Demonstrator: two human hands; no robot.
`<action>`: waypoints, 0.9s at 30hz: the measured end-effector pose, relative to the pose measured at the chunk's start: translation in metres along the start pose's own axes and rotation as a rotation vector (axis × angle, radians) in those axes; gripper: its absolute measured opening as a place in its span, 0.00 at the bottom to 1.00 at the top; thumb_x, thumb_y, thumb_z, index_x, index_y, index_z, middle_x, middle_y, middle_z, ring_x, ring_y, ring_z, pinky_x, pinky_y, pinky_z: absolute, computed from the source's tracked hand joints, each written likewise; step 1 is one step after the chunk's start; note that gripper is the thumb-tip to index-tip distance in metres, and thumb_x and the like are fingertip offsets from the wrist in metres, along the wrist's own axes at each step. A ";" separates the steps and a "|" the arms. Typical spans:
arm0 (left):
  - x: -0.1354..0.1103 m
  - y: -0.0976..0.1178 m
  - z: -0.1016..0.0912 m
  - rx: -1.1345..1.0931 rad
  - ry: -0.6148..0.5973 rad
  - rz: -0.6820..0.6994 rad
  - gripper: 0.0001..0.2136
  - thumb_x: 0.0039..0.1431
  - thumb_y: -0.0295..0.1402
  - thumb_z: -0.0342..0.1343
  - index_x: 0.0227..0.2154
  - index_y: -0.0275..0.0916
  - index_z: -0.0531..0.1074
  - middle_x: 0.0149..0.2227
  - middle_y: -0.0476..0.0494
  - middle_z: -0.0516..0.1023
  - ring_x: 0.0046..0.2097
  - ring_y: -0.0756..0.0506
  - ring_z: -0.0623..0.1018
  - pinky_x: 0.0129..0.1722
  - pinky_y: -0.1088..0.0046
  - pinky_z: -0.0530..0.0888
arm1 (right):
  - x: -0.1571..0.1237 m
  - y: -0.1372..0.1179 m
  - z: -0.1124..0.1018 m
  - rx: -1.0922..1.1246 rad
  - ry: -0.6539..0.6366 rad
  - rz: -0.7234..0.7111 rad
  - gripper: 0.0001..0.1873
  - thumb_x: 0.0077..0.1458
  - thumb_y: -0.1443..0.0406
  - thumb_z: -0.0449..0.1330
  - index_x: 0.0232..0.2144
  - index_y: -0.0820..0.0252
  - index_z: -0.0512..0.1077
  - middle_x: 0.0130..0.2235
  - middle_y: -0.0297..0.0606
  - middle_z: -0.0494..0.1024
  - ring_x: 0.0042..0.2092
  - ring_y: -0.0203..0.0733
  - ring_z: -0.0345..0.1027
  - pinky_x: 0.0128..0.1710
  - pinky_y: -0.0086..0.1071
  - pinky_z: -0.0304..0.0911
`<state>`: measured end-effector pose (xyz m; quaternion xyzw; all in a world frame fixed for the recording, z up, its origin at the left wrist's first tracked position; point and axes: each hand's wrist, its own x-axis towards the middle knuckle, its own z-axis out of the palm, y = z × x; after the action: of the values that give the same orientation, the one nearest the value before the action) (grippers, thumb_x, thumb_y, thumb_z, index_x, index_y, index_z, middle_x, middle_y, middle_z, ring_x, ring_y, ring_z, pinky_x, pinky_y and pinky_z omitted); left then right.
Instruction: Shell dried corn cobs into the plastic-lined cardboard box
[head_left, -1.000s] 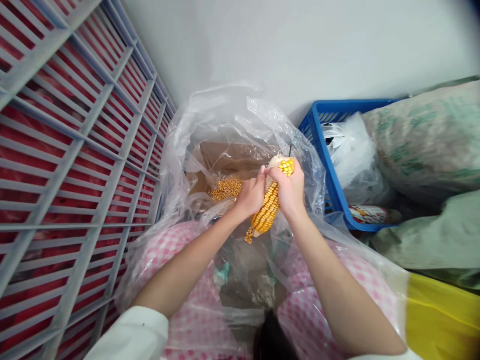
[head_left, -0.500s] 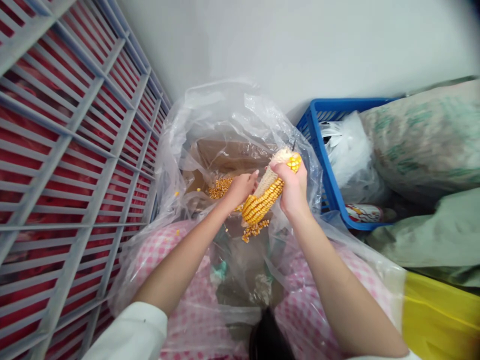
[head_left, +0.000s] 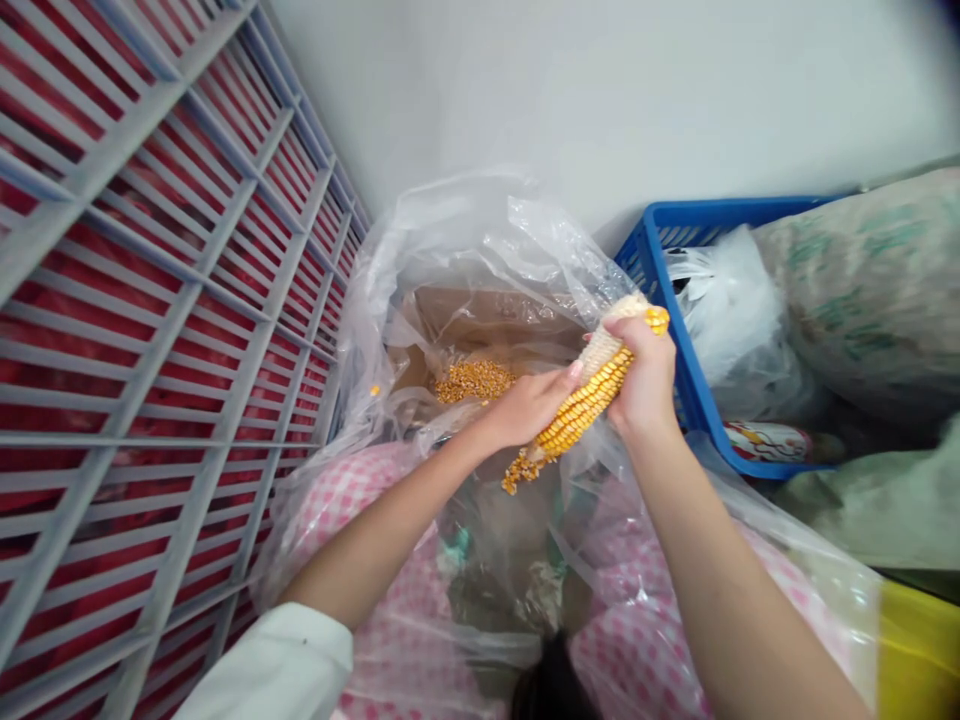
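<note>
A yellow corn cob (head_left: 583, 403), partly stripped white along its upper end, is held over a clear plastic bag (head_left: 465, 250) that lines a cardboard box. My right hand (head_left: 645, 375) is wrapped round the cob's upper end. My left hand (head_left: 529, 405) presses on the cob's side, its thumb on the bare white strip. A heap of loose kernels (head_left: 472, 380) lies on the bottom of the bag, behind my left hand. The bag's near edge drapes over my lap in pink checked cloth (head_left: 360, 490).
A grey grid rack (head_left: 150, 330) with red contents fills the left side. A blue crate (head_left: 694, 330) holding white plastic bags stands to the right, with woven sacks (head_left: 870, 290) beyond it. Something yellow (head_left: 922, 650) sits at the lower right. A white wall is behind.
Kernels fell from the cob half a second ago. My left hand came off the cob and is back on its side. The cob has tilted flatter and shifted right.
</note>
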<state>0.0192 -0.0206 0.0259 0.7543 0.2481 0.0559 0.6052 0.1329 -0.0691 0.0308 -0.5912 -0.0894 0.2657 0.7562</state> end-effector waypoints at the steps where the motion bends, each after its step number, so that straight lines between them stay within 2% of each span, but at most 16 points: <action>1: 0.000 -0.001 0.001 -0.019 -0.030 0.005 0.30 0.55 0.54 0.33 0.36 0.35 0.72 0.36 0.42 0.76 0.37 0.45 0.74 0.37 0.72 0.68 | -0.001 0.000 0.001 0.020 -0.007 0.025 0.08 0.37 0.64 0.56 0.25 0.58 0.62 0.24 0.28 0.62 0.25 0.33 0.59 0.26 0.30 0.58; 3: 0.000 -0.003 0.001 -0.084 -0.072 -0.018 0.30 0.53 0.55 0.37 0.36 0.34 0.71 0.34 0.41 0.76 0.35 0.45 0.74 0.34 0.72 0.68 | -0.002 0.002 0.002 0.057 -0.026 0.069 0.08 0.38 0.63 0.56 0.25 0.58 0.62 0.23 0.29 0.63 0.25 0.34 0.60 0.25 0.30 0.57; 5: 0.002 -0.005 0.001 -0.149 -0.064 -0.068 0.30 0.52 0.56 0.37 0.34 0.33 0.72 0.33 0.40 0.77 0.34 0.45 0.74 0.33 0.71 0.69 | -0.002 0.003 0.004 0.065 -0.039 0.075 0.07 0.38 0.63 0.55 0.24 0.58 0.62 0.23 0.29 0.63 0.24 0.34 0.60 0.24 0.30 0.57; 9: 0.005 -0.009 0.005 -0.274 -0.006 -0.126 0.31 0.52 0.57 0.36 0.35 0.35 0.74 0.35 0.40 0.77 0.40 0.43 0.75 0.40 0.68 0.69 | 0.000 0.010 0.005 0.029 -0.049 0.033 0.06 0.38 0.63 0.54 0.23 0.58 0.61 0.22 0.28 0.62 0.23 0.33 0.60 0.24 0.30 0.57; 13: 0.006 -0.010 0.010 -0.502 0.001 -0.193 0.28 0.54 0.54 0.39 0.36 0.36 0.74 0.34 0.40 0.78 0.39 0.44 0.75 0.41 0.67 0.69 | -0.001 0.015 0.003 -0.002 -0.071 0.038 0.06 0.39 0.62 0.53 0.24 0.58 0.62 0.22 0.29 0.64 0.23 0.34 0.60 0.23 0.30 0.57; 18: 0.004 -0.005 0.015 -0.804 -0.025 -0.350 0.25 0.59 0.48 0.37 0.39 0.35 0.73 0.34 0.42 0.79 0.37 0.46 0.76 0.41 0.69 0.69 | -0.008 0.015 0.003 0.036 -0.070 -0.006 0.09 0.36 0.62 0.54 0.24 0.59 0.63 0.21 0.28 0.66 0.22 0.34 0.61 0.21 0.29 0.58; 23: 0.006 -0.010 0.014 -0.832 -0.069 -0.432 0.22 0.58 0.47 0.42 0.39 0.34 0.72 0.33 0.44 0.79 0.35 0.47 0.76 0.40 0.72 0.69 | -0.013 0.010 0.008 0.129 -0.092 0.074 0.09 0.34 0.61 0.55 0.22 0.59 0.63 0.17 0.28 0.66 0.20 0.35 0.63 0.19 0.30 0.59; 27: 0.010 -0.014 0.003 -0.762 -0.200 -0.462 0.27 0.57 0.50 0.38 0.36 0.33 0.73 0.29 0.43 0.78 0.29 0.48 0.74 0.33 0.71 0.68 | -0.013 0.004 0.010 0.174 -0.135 0.108 0.11 0.33 0.59 0.55 0.21 0.60 0.64 0.17 0.30 0.67 0.19 0.35 0.62 0.17 0.29 0.58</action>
<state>0.0249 -0.0165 0.0101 0.4044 0.3121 -0.0665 0.8571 0.1156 -0.0663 0.0323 -0.5082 -0.0849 0.3518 0.7815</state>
